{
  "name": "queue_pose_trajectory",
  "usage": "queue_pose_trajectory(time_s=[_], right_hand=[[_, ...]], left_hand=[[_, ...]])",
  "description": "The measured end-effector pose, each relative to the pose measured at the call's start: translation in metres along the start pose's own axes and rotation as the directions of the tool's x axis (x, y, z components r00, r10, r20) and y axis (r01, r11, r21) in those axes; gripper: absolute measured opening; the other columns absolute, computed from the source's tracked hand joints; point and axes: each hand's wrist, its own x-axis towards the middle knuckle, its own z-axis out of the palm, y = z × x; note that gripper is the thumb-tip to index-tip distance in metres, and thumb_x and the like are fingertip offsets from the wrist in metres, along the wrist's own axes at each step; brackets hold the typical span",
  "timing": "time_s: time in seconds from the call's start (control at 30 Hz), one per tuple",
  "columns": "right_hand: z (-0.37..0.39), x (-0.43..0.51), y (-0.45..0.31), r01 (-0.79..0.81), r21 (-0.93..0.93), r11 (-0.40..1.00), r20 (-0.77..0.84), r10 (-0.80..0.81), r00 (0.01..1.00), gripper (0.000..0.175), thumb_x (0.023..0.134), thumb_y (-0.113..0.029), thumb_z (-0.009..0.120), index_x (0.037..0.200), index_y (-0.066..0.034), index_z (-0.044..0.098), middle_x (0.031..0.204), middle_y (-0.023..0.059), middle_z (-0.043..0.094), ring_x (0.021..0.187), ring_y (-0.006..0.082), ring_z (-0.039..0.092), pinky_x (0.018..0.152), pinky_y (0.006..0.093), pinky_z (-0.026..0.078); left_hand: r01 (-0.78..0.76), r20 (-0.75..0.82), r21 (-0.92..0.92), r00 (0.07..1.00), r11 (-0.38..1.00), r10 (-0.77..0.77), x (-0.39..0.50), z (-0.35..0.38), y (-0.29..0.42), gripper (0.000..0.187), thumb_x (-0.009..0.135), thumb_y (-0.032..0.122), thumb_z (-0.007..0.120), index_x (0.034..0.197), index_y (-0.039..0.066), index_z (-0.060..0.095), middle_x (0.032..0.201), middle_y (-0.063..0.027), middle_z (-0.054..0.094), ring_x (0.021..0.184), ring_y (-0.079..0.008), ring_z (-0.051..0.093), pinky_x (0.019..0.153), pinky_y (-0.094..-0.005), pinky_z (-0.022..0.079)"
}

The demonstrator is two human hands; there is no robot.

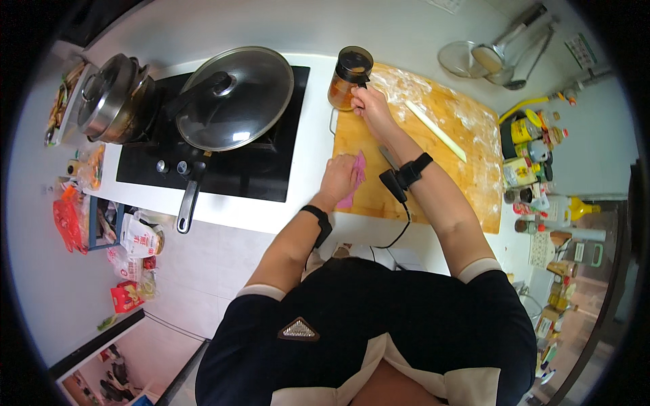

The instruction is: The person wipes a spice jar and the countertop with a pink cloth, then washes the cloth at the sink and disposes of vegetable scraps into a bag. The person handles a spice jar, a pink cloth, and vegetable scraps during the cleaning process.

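Note:
My right hand (369,105) grips the handle of an oil pot (343,83) with a dark lid and amber liquid inside, at the back left corner of a wooden cutting board (370,190). My left hand (339,177) is closed over a pink cloth (358,177) on the board's left edge. A pale green-white stalk (435,131), perhaps a leek or scallion, lies slantwise on the board to the right of my right hand. Part of a knife blade (389,157) shows beside my right forearm, which hides the rest. White powder is spread over the board's back and right side.
Left of the board, a lidded wok (236,101) and a stacked metal pot (112,101) stand on a black gas hob (244,175). Sauce bottles (525,132) line the right side. A ladle (488,57) and strainers hang on the back wall. A cable hangs from my right wrist.

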Motion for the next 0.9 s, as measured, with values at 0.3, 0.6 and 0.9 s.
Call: queue_pose_trajectory(time_s=[0.3, 0.6, 0.9], right_hand=[[0.013, 0.099, 0.04, -0.073, -0.049, 0.996, -0.062, 0.07, 0.996, 0.013, 0.087, -0.02, 0.057, 0.086, -0.0073, 0.053, 0.066, -0.0026, 0.045, 0.065, 0.0096, 0.046, 0.058, 0.0253, 0.035], [0.011, 0.151, 0.06, -0.057, -0.118, 0.991, -0.107, 0.044, 0.993, 0.013, 0.084, -0.023, 0.058, 0.081, -0.0109, 0.053, 0.068, -0.0032, 0.048, 0.066, 0.0081, 0.048, 0.059, 0.0244, 0.036], [0.001, 0.185, 0.052, 0.021, -0.089, 0.996, -0.099, -0.029, 0.995, 0.016, 0.086, -0.026, 0.057, 0.086, -0.0098, 0.055, 0.073, -0.001, 0.052, 0.069, 0.0095, 0.052, 0.062, 0.0255, 0.04]], left_hand=[[0.178, 0.077, 0.084, 0.98, 0.981, -0.184, 0.031, 0.007, -0.003, 0.011, 0.083, 0.011, 0.057, 0.093, 0.007, 0.057, 0.089, -0.0102, 0.059, 0.089, -0.0299, 0.056, 0.08, -0.0415, 0.04], [0.116, 0.022, 0.056, 0.993, 0.992, -0.117, 0.034, 0.01, -0.006, 0.01, 0.083, 0.01, 0.058, 0.093, 0.008, 0.056, 0.087, -0.0097, 0.057, 0.087, -0.0287, 0.054, 0.078, -0.0402, 0.039], [0.087, 0.021, 0.05, 0.996, 0.995, -0.089, 0.038, 0.006, -0.005, 0.014, 0.082, 0.009, 0.058, 0.096, 0.007, 0.057, 0.089, -0.0102, 0.057, 0.087, -0.0297, 0.054, 0.078, -0.0407, 0.039]])
